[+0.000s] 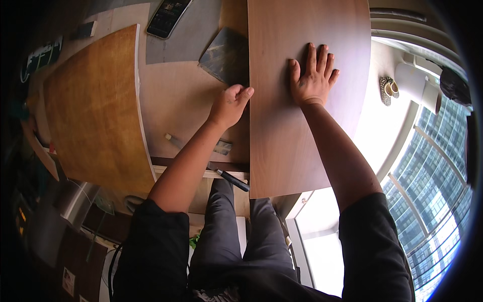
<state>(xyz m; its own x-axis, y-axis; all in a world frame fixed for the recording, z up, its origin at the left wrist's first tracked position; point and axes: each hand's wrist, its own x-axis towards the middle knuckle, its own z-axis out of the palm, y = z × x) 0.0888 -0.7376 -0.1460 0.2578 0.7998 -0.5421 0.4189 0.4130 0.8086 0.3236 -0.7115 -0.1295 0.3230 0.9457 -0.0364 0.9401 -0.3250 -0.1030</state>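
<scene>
A smooth brown wood-grain board (282, 146) lies lengthwise before me, right of the middle. My right hand (314, 75) rests flat on its upper face with the fingers spread. At the board's left edge is my left hand (231, 106), its fingers curled closed and its thumb at the edge. Whether something small is held in those fingers is hidden. Beyond the left hand lies a dark, scuffed flat sheet (226, 55), partly by the board's edge. A tool with a black handle (234, 180) lies at the near edge of the worktop, below the left hand.
A golden-brown panel (95, 105) lies on the left of the worktop (176, 90). A phone (168, 17) rests at the far side. A brush-like tool (223, 147) lies partly behind my left forearm. On the right are a window (427, 166) and a patterned pair of shoes (388, 90).
</scene>
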